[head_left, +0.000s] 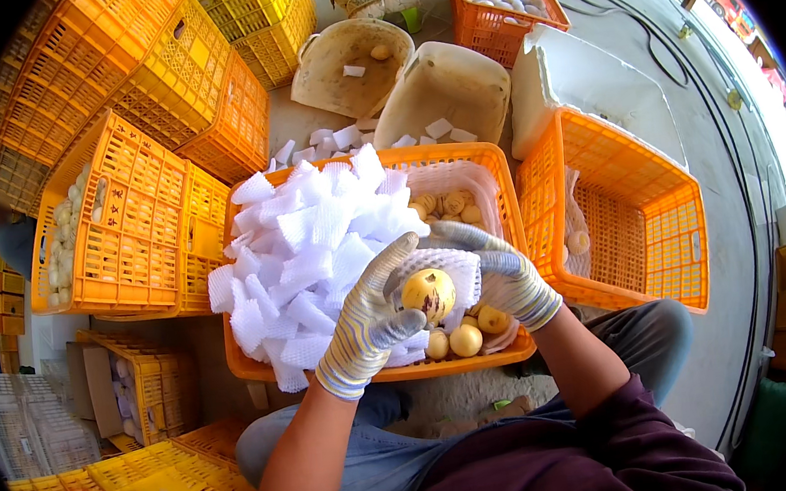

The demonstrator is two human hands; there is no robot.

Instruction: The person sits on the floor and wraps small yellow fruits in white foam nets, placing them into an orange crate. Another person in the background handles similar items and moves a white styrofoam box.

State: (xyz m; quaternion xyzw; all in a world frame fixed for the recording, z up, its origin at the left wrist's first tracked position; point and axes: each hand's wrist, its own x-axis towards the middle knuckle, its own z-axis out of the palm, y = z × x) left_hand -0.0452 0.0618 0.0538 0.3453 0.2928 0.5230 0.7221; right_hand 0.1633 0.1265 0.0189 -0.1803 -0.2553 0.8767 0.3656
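Head view: left hand (358, 325), gloved in ribbed knit with blue and yellow stripes, thumb and fingers clamped on a smooth round yellow fruit (428, 296) streaked with dark purplish brown. Right hand (505, 279), in a matching striped glove, pinched together on a white foam-net sleeve (456, 266) of soft, raised mesh, touching the fruit from behind; cannot tell how far inside. Fruit positioned between the two hands, over a shallow orange plastic tub (235, 344) with rounded corners and a thick rim. Left of the grip, a loose, springy heap of flattened white foam sleeves (303, 245), cut edges curling. Just below the grip, glossy round loose yellow fruits (466, 341); past the fingertips, another cluster of yellow fruits (451, 204) beside pale netting. Right of the grip, a deep orange lattice-walled plastic crate (686, 241). Well beyond the grip, two scuffed, curved beige plastic tubs (320, 80), white foam scraps (331, 141) near both. Far left of the grip, a tilted orange-yellow slatted crate (136, 213), rigid and square-gridded, packed with pale rounded items.
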